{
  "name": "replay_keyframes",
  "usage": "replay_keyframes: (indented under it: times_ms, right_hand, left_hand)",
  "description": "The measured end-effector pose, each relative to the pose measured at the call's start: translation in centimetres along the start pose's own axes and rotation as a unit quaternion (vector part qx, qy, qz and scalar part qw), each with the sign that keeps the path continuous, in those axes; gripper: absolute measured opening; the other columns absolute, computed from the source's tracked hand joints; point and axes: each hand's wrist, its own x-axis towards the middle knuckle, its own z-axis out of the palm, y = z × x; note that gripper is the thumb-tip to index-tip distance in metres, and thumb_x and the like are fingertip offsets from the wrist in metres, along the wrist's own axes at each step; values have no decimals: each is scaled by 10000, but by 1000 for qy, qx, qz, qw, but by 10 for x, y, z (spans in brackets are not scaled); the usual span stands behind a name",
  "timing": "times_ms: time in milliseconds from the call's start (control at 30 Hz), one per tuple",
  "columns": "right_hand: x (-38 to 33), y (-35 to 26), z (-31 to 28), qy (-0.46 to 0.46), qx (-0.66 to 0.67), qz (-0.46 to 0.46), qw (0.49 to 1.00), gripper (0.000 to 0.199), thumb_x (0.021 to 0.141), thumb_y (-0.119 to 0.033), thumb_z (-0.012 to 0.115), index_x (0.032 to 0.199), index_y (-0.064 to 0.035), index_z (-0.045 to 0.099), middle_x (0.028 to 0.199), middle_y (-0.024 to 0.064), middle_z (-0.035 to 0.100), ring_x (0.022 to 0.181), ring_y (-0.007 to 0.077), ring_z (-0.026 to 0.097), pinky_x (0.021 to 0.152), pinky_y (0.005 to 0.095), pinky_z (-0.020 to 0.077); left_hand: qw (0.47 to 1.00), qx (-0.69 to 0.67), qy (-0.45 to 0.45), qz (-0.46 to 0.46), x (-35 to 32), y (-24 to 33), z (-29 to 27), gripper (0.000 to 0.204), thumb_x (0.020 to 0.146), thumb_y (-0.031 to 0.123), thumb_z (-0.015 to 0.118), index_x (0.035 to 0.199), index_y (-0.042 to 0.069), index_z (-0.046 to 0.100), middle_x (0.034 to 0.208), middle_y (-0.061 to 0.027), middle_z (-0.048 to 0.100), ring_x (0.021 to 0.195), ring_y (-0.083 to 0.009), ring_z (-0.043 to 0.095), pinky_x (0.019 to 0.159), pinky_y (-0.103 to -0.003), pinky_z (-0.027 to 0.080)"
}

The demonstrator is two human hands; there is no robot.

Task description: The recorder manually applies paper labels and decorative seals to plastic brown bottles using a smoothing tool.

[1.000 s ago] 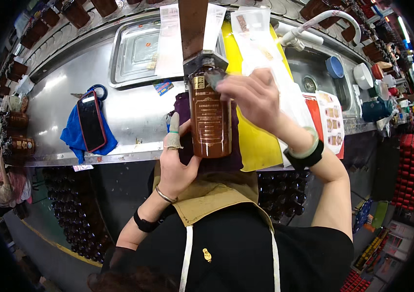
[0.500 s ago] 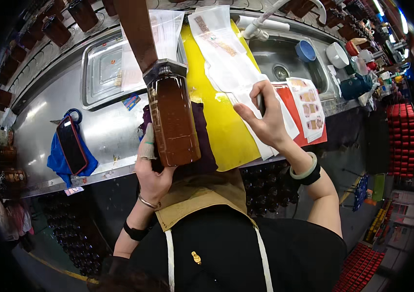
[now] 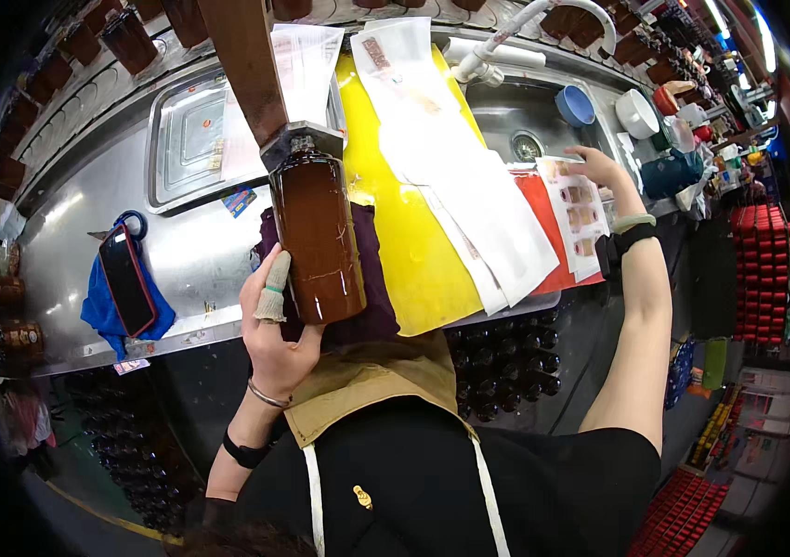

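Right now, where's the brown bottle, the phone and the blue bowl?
brown bottle (image 3: 318, 237), head view, middle of its body.
phone (image 3: 125, 278), head view, centre of its dark screen.
blue bowl (image 3: 577, 105), head view, its inside.

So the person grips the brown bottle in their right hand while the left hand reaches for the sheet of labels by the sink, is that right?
Not quite: the hands are swapped. In the head view the left hand grips the brown bottle, and the right hand reaches for the sheet of labels by the sink.
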Motion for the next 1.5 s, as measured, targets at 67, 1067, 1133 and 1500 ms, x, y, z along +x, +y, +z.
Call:
replay_keyframes:
  times_ms: [67, 1067, 1133, 1500]
  right_hand:
    - [9, 6, 2, -27, -8, 1, 1000, 503, 907, -296, 765, 1353, -85, 663, 1101, 126, 729, 1002, 219, 659, 899, 352, 516]
    - [-172, -306, 49, 262, 53, -477, 837, 77, 927, -51, 715, 988, -9, 694, 873, 116, 649, 762, 282, 647, 689, 358, 500]
    - [-195, -323, 47, 248, 59, -547, 797, 59, 937, 9, 701, 989, 19, 675, 859, 114, 645, 731, 225, 642, 666, 310, 493]
    - [-187, -381, 72, 105, 44, -542, 833, 98, 965, -106, 691, 1019, -26, 699, 822, 94, 648, 717, 201, 578, 683, 322, 474]
  left_hand:
    - [1000, -5, -4, -5, 1, -1, -1, 728, 721, -26, 788, 1416, -44, 571, 1448, -210, 581, 1289, -388, 588, 1093, -431, 473]
    - [995, -87, -16, -34, -4, -16, 1, 863, 712, 46, 854, 1489, -62, 496, 1510, -228, 535, 1359, -381, 548, 1141, -436, 431]
    - [990, -121, -42, -61, -7, -20, 4, 893, 731, 84, 880, 1508, -69, 466, 1529, -242, 516, 1395, -391, 520, 1168, -444, 410]
    - [922, -330, -5, -203, 50, 0, 3, 757, 928, 146, 783, 1528, -90, 384, 1465, -194, 536, 1325, -229, 554, 1132, -370, 437]
